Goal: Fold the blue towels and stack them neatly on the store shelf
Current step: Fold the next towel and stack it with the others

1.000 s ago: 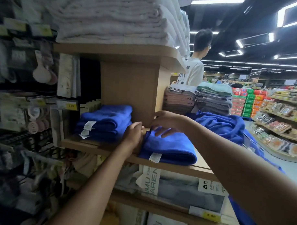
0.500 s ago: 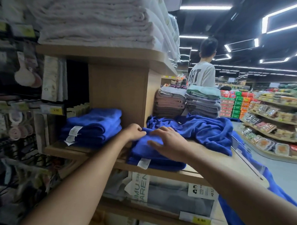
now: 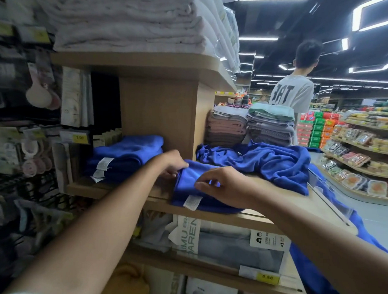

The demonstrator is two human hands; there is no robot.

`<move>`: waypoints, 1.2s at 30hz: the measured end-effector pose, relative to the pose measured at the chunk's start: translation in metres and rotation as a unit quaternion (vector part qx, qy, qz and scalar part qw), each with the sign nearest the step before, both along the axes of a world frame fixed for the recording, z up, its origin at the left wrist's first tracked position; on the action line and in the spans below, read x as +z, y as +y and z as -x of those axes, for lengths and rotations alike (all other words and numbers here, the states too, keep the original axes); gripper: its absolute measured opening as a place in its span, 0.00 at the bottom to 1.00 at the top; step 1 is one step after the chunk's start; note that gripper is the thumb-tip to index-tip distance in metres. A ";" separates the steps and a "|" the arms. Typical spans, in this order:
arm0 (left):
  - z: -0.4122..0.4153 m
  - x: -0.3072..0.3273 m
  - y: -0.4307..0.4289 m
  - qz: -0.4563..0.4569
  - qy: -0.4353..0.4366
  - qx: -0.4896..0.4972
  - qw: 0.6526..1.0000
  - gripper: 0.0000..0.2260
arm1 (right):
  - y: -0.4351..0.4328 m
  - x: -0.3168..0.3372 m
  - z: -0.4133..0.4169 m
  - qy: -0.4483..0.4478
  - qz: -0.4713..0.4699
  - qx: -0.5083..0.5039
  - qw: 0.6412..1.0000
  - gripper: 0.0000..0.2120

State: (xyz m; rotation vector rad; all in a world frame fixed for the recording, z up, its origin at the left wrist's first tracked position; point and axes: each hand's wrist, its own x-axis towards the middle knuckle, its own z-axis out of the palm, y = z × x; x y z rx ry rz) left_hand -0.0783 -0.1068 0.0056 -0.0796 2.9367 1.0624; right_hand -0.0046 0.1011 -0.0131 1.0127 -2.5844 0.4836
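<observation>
L hand & R hand are gripping towel on shelf.
L fingers curling round its left edge; R prob. pinching top layer, tips blurry; its right end hiding under R wrist.

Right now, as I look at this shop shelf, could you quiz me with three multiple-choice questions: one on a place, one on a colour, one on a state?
1. Where does the folded blue stack lie?
A) left of the wooden divider
B) on the floor
C) on the top shelf

2. What colour is the topmost towel on the far pile?
A) black
B) pale green
C) orange

3. The blue heap beyond the folded towel under the right hand is:
A) rolled
B) boxed
C) crumpled, unfolded

Answers:
1 A: it sits in the bay left of the divider.
2 B: a pale green towel caps that pile.
3 C: it lies in loose wrinkles.
</observation>
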 end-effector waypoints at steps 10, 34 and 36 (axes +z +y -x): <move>-0.014 -0.039 0.037 0.185 0.054 -0.099 0.976 0.24 | -0.001 -0.026 0.057 -0.116 -0.101 -0.185 0.971 0.25; -0.021 -0.057 0.022 -0.073 0.141 -0.053 0.986 0.37 | 0.025 -0.024 0.039 -0.180 0.350 -0.190 0.900 0.14; -0.027 -0.050 0.025 -0.195 0.154 -0.030 0.968 0.43 | 0.021 -0.016 0.035 -0.174 0.437 -0.132 0.873 0.15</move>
